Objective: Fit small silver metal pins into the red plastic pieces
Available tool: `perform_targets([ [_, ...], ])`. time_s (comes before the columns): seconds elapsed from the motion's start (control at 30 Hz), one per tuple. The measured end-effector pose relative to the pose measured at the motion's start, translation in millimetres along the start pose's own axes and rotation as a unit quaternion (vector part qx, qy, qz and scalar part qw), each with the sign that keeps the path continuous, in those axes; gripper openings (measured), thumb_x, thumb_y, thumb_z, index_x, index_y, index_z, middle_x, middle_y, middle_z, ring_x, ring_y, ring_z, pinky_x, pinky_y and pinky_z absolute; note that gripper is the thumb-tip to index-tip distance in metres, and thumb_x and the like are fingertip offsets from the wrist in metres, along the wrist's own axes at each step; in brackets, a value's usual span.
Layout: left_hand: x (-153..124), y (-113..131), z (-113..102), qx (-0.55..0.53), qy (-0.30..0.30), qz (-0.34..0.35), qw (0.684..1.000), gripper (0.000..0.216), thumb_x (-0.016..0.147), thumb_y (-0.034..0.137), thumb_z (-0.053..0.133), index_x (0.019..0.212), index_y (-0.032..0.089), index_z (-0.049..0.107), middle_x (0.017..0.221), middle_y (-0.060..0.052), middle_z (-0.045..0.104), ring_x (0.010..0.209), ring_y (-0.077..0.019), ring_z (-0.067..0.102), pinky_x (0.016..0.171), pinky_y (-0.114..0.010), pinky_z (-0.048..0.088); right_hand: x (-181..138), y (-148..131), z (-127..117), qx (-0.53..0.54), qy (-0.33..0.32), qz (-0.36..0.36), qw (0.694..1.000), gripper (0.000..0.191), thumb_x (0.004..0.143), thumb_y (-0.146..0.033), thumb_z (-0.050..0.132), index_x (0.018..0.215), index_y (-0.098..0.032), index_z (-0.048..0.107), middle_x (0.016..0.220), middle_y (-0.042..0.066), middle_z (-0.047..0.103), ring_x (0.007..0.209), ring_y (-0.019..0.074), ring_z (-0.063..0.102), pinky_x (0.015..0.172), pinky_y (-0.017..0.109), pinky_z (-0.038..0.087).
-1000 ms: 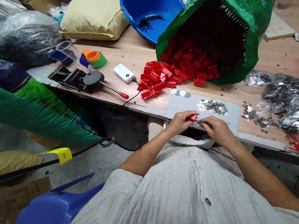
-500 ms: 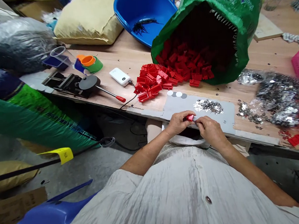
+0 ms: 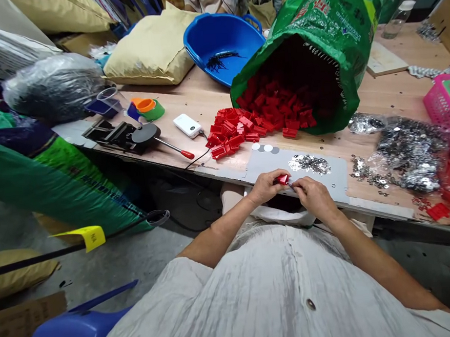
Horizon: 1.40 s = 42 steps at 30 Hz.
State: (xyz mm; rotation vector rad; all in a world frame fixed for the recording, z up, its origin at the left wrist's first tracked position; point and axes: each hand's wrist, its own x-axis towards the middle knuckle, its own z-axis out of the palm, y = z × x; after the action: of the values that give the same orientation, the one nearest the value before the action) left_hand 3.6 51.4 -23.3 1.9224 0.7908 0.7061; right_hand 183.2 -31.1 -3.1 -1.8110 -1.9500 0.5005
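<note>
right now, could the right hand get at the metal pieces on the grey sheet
Probably yes: the metal pieces lie uncovered on the grey sheet, just beyond the right hand, though that hand holds a thin tool.

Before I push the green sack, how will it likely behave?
The green sack probably flexes, since its wall looks creased. It may drag heavily, with many red pieces inside its mouth. Pushing could spill more, as some already lie loose on the table.

Red pcs looked smooth, glossy plas.; small parts, shiny metal; grey mat, smooth & matt; tbl, smooth wood; green sack, glossy plas.; shirt, matt crinkled cloth w/ 1 shiny btn.
</note>
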Motion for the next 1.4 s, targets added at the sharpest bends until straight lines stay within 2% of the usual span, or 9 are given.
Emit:
perform_targets([
  [0.13, 0, -2, 1, -0.009, 0.001, -0.008, 1.000, 0.032, 0.076, 0.029, 0.072, 0.106, 0.017, 0.065, 0.094, -0.001, 0.069, 0.085, -0.0144, 0.063, 0.083, -0.025, 0.047, -1, -5, 3, 0.007, 0.020, 0.013, 1.000, 0.019, 0.092, -0.020, 0.049, 0.093, -0.021, 0.068, 0.096, 0.006, 0.069, 0.087, 0.0200, 0.064, 0.076, 0.031, 0.046],
  [0.27, 1, 0, -1, -0.021, -0.006, -0.005, 1.000, 0.033, 0.076, 0.031, 0.072, 0.105, 0.016, 0.064, 0.094, -0.002, 0.069, 0.086, -0.0141, 0.063, 0.084, -0.025, 0.047, -1, -2, 1, 0.025, 0.011, 0.004, 1.000, 0.019, 0.091, -0.020, 0.049, 0.094, -0.022, 0.068, 0.094, 0.005, 0.070, 0.088, 0.0197, 0.064, 0.077, 0.032, 0.047],
  [0.43, 1, 1, -2, -0.031, -0.024, 0.003, 0.999, 0.035, 0.079, 0.031, 0.069, 0.110, 0.016, 0.063, 0.099, -0.003, 0.068, 0.090, -0.0143, 0.063, 0.087, -0.026, 0.048, -3, 6, -5, 0.004, 0.013, -0.007, 1.000, 0.021, 0.092, -0.026, 0.051, 0.105, -0.025, 0.068, 0.100, 0.005, 0.068, 0.087, 0.0198, 0.064, 0.073, 0.031, 0.047],
  [0.57, 1, -1, -3, -0.045, -0.034, 0.012, 0.998, 0.036, 0.079, 0.030, 0.069, 0.111, 0.015, 0.062, 0.103, -0.005, 0.067, 0.092, -0.0147, 0.063, 0.088, -0.027, 0.048, -3, 10, -7, -0.017, 0.005, -0.014, 1.000, 0.023, 0.092, -0.026, 0.052, 0.109, -0.026, 0.067, 0.097, 0.005, 0.066, 0.085, 0.0197, 0.063, 0.070, 0.030, 0.046],
  [1.0, 2, 1, -7, -0.032, -0.053, -0.004, 0.998, 0.034, 0.080, 0.026, 0.067, 0.113, 0.017, 0.063, 0.107, -0.005, 0.068, 0.097, -0.0159, 0.062, 0.091, -0.028, 0.046, 0, 4, -6, -0.045, -0.014, -0.020, 0.999, 0.021, 0.093, -0.024, 0.052, 0.105, -0.026, 0.069, 0.100, 0.004, 0.067, 0.084, 0.0183, 0.064, 0.064, 0.028, 0.044],
  [1.27, 2, 2, -7, -0.025, -0.046, -0.007, 0.999, 0.034, 0.080, 0.025, 0.066, 0.113, 0.018, 0.064, 0.108, -0.005, 0.070, 0.098, -0.0165, 0.064, 0.092, -0.029, 0.047, 2, 8, -9, -0.010, -0.031, -0.038, 0.999, 0.022, 0.092, -0.022, 0.052, 0.106, -0.025, 0.069, 0.100, 0.004, 0.067, 0.089, 0.0188, 0.065, 0.074, 0.030, 0.048],
  [1.4, 1, 3, -8, -0.028, -0.048, -0.001, 0.998, 0.034, 0.080, 0.024, 0.067, 0.113, 0.017, 0.064, 0.108, -0.006, 0.070, 0.098, -0.0164, 0.064, 0.092, -0.028, 0.047, 1, 7, -10, -0.016, -0.032, -0.036, 0.999, 0.022, 0.092, -0.022, 0.052, 0.106, -0.024, 0.070, 0.098, 0.005, 0.067, 0.088, 0.0192, 0.065, 0.073, 0.030, 0.048],
])
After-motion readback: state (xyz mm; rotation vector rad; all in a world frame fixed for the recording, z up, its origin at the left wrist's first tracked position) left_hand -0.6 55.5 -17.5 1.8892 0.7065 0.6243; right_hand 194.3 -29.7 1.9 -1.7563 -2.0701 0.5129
